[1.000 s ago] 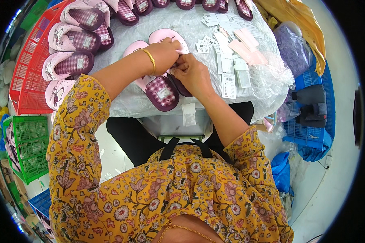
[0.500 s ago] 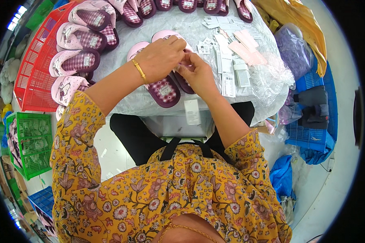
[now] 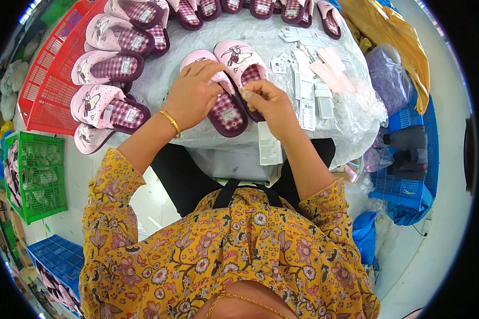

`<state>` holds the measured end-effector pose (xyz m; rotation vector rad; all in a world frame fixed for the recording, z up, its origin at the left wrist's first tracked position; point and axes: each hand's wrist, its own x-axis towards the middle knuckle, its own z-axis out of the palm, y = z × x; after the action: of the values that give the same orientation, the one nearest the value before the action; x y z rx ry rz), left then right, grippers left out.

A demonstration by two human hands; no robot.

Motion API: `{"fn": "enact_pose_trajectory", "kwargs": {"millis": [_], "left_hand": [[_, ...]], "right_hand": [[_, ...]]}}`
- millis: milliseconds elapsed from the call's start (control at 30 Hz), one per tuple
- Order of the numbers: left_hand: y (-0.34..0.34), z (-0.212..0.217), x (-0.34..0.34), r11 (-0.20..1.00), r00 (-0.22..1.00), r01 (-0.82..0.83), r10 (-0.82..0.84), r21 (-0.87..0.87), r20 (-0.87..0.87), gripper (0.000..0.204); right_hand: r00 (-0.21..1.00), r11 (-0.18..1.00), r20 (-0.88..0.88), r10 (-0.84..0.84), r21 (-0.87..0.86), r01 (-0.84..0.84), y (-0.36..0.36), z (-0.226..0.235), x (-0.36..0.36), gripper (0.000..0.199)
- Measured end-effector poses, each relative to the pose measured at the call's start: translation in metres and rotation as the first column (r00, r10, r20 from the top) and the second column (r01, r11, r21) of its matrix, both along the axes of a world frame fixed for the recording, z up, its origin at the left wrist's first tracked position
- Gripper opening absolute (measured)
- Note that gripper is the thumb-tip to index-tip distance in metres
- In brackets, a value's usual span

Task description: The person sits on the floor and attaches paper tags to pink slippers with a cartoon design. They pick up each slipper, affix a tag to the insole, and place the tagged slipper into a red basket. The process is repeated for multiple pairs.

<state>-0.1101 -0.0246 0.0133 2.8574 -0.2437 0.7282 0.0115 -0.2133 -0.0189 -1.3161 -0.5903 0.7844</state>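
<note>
Left slipper (image 3: 228,114) and right slipper (image 3: 239,56) side by side on covered table (image 3: 165,69). Person's left hand (image 3: 194,94) curled over the former; right hand (image 3: 271,108) at the latter's edge (whether either grips: cannot tell).

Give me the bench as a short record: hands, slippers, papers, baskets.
Left hand: over the left slipper's upper
Right hand: at the right slipper's opening; grip unclear
Other slippers: pink and plum, along the table's left and far edges
Papers: white labels, pink cards, right of pair
Baskets: red basket, green basket leftward
</note>
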Motion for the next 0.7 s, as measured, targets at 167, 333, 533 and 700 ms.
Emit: {"fn": "enact_pose_trajectory", "kwargs": {"millis": [167,333,533,700], "left_hand": [[0.019,-0.025,0.017,0.999,0.995,-0.039,0.037,-0.014,-0.096,0.021],[0.028,-0.020,0.032,0.999,0.950,-0.021,0.030,0.032,-0.310,0.025],[0.034,-0.013,0.046,0.999,0.889,-0.020,0.039,0.046,-0.457,0.032],[0.034,-0.011,0.049,0.999,0.859,-0.035,0.043,0.025,-0.510,0.035]], "right_hand": [[0.971,0.974,0.239,0.022,-0.222,0.033,0.012,-0.001,-0.005,0.011],[0.896,0.952,0.445,-0.018,-0.267,0.152,0.025,-0.005,-0.006,0.023],[0.717,0.921,0.695,-0.051,-0.245,0.303,0.040,-0.008,-0.011,0.025],[0.646,0.896,0.762,-0.042,-0.257,0.362,0.048,-0.008,-0.013,0.027]]}}
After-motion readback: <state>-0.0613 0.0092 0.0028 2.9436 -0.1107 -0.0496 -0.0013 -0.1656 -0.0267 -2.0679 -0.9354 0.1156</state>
